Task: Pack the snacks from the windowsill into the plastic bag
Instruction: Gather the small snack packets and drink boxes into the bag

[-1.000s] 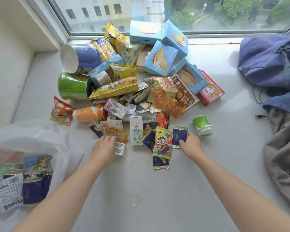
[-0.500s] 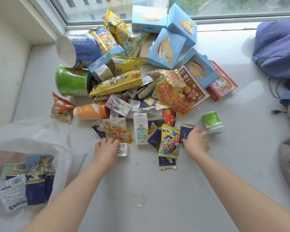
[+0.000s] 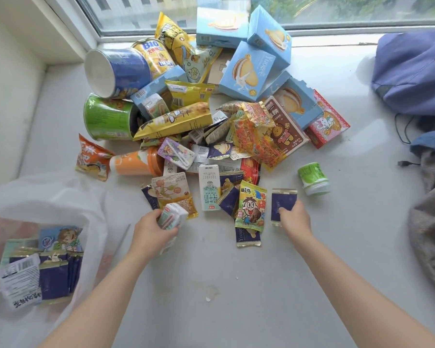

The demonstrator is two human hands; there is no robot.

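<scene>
Already navy sachets (image 3: pixel 54 280) inside plastic bag (image 3: pixel 60 197); left grip (image 3: pixel 150 231) around small carton (image 3: pixel 172 217), right grip (image 3: pixel 295 219) around loose sachet (image 3: pixel 284 200).

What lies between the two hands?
Head view: white milk carton, navy packets and a cartoon packet, between left hand gripping a small carton and right hand holding another navy packet.

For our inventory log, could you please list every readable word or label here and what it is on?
"BIG": yellow snack pack.
"旺仔": cartoon-face packet.
"纯牛奶": white milk carton.
"Yuoge", likely: pale blue box.
Other print, barcodes included, is too small or blurred.
</scene>
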